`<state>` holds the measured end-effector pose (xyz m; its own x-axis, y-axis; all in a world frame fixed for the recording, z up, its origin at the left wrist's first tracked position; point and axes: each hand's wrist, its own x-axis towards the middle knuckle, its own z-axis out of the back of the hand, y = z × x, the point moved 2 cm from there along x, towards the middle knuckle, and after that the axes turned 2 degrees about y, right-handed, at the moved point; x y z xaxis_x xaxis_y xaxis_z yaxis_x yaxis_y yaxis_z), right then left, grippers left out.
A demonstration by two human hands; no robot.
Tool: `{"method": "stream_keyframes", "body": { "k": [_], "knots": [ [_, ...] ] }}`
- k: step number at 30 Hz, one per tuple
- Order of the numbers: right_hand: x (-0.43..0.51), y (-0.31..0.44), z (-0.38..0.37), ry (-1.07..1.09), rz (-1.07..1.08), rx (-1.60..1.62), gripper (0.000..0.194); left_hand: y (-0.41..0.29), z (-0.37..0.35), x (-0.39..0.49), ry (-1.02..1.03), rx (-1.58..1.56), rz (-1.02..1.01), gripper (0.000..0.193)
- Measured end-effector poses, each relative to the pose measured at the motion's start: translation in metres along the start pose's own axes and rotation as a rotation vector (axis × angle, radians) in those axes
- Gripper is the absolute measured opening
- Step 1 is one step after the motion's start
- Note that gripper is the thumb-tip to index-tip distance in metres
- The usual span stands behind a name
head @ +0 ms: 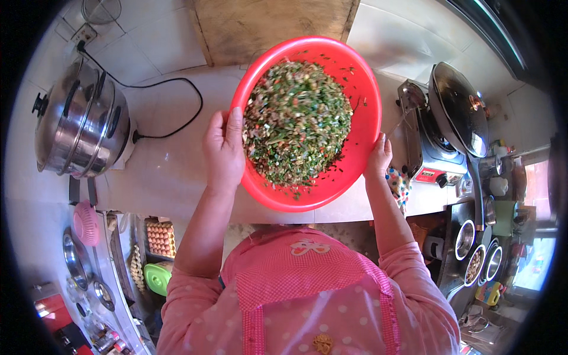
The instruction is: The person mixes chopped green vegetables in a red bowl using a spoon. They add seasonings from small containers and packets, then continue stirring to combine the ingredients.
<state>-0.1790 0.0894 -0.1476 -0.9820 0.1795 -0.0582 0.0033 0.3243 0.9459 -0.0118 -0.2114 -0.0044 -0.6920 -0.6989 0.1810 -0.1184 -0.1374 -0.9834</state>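
A large red plastic basin (306, 203) is held above the counter between my two hands. My left hand (225, 148) grips its left rim, thumb over the edge. On the right side, my right hand (378, 156) holds the rim lower down, with most of its fingers hidden behind the basin. Inside lies a heap of finely chopped filling (297, 124), mostly green with brown, white and orange bits. The heap is slightly blurred and leans toward the basin's left side. Loose green scraps cling to the bare wall at the upper right.
A stacked steel steamer (84, 128) with a black power cord (195, 88) stands left on the tiled counter (164, 177). At right, a frying pan with a glass lid (461, 111) sits on a portable gas stove (437, 162). A wooden board (275, 26) leans against the wall behind.
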Motion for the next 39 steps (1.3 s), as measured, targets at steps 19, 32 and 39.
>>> {"method": "stream_keyframes", "body": {
  "k": [19,32,39],
  "knots": [
    [-0.011,0.025,-0.011,0.104,0.221,-0.276,0.018,0.143,0.023,-0.020,-0.187,-0.387,0.341,0.039],
    [-0.014,-0.023,0.008,0.035,0.055,-0.135,0.020,0.063,0.029,-0.023,-0.185,0.017,0.152,0.033],
    [-0.039,0.045,-0.003,0.095,0.191,-0.255,0.018,0.108,0.037,-0.043,-0.151,-0.402,0.270,0.038]
  ]
}}
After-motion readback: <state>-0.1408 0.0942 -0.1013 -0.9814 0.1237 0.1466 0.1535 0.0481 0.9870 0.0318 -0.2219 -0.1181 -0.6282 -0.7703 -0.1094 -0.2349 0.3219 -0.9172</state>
